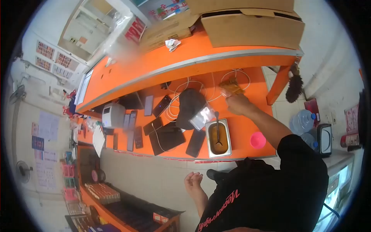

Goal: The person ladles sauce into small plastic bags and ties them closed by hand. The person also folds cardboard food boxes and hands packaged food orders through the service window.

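My right hand (236, 103) reaches across the orange table, its fingers closed on the near end of a small clear plastic bag of yellow-brown sauce (232, 86). Below it, a steel container (229, 149) holds similar sauce, with a dark ladle (218, 131) standing in it. Clear empty plastic bags (202, 116) lie just left of the container, partly over a dark cloth-like item (190, 101). Off the table's front edge, my left hand (194, 181) hangs low with fingers loosely curled and a little apart; nothing shows in it.
A pink bowl (257, 140) sits right of the container. Several phones (138, 137), a black tablet (167, 140), white cables (170, 112) and a white device (113, 115) occupy the left. Above runs an orange shelf (181, 63) bearing cardboard boxes (251, 29). Water bottles (302, 121) stand right.
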### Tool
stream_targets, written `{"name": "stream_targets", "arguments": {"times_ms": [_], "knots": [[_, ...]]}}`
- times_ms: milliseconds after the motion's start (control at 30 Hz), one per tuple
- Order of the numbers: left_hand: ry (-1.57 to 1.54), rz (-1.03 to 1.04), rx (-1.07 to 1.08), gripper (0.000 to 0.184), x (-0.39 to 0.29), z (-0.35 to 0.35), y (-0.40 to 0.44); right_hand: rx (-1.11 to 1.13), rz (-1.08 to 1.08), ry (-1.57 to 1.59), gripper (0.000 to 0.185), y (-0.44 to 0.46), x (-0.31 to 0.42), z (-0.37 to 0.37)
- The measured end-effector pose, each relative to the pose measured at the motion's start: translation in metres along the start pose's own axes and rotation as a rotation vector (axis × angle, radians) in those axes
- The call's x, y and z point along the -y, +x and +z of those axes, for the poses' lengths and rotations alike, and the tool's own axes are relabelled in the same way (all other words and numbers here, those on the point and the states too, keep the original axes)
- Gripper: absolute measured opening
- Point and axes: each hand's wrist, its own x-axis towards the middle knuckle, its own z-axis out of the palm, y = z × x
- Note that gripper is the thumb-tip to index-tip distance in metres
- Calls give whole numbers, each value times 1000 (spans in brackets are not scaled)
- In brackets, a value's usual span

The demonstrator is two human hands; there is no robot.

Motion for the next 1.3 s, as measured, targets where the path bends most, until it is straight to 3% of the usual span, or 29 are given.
{"name": "stream_targets", "arguments": {"times_ms": [67,100,167,267,333,400,567,600,667,767,833,933,1033,1067,1100,1300], "knots": [[13,-45,-46,25,0,-9,-15,422,276,325,26,2,23,-8],[3,21,-49,25,-1,4,18,363,246,338,26,45,17,5],[32,-21,-94,26,0,4,7,276,368,350,21,53,18,45],[35,10,-118,24,3,3,5,393,357,252,18,64,22,90],[20,28,-127,24,6,6,9,425,403,484,14,78,9,163],[12,45,-160,24,7,3,6,215,291,579,12,71,20,155],[-19,-28,-155,23,18,4,14,97,436,742,10,60,39,112],[-25,-28,-136,23,21,3,17,88,432,740,10,59,34,127],[-5,-16,-131,19,18,3,20,227,308,1046,9,63,10,195],[15,-15,-132,19,14,3,21,340,210,1027,10,65,2,213],[15,-16,-130,23,14,4,22,357,234,973,13,63,13,173],[25,7,-125,15,17,4,23,311,245,579,19,59,24,156],[9,-9,-103,22,18,10,22,253,279,597,19,59,24,181],[18,-18,-112,22,17,12,20,123,264,698,18,54,22,205],[29,-25,-122,21,17,12,20,203,230,749,19,52,22,177],[20,-23,-76,20,20,6,24,122,292,788,25,38,18,151]]}}
